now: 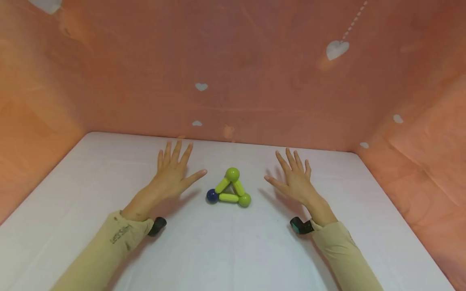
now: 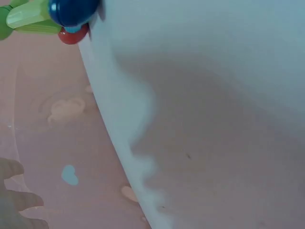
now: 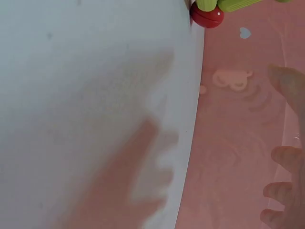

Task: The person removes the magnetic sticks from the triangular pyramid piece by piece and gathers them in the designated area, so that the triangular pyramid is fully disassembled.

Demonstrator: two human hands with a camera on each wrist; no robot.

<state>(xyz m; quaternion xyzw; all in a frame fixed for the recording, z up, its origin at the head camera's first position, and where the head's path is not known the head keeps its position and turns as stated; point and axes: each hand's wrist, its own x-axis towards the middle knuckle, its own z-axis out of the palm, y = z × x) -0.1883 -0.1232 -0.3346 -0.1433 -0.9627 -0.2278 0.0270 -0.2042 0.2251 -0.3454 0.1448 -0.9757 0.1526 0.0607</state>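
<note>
Left grip (image 1: pixel 168 178) unclenched, straight fingers spread above white tabletop (image 1: pixel 225 250). Right grip (image 1: pixel 299 185) likewise, thumb pointing inward. Between both, touching neither: ball-and-rod model (image 1: pixel 229 197) on tabletop. Yellow-green rods (image 1: pixel 238 188) join dark blue ball (image 1: pixel 212 196), nearer left grip, and green balls (image 1: pixel 232 174). Red ball (image 3: pixel 207 15), partly hidden in wrist views, seems at back. Heart-patterned cloth (image 1: pixel 255 81) stands behind tabletop.

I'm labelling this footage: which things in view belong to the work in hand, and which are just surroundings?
Likely part of the work, lying between or being the hands:
- green balls, blue ball, red ball
- yellow-green rods
- left hand, right hand

Surroundings:
- white tabletop
- heart-patterned backdrop
- black wrist devices
</note>
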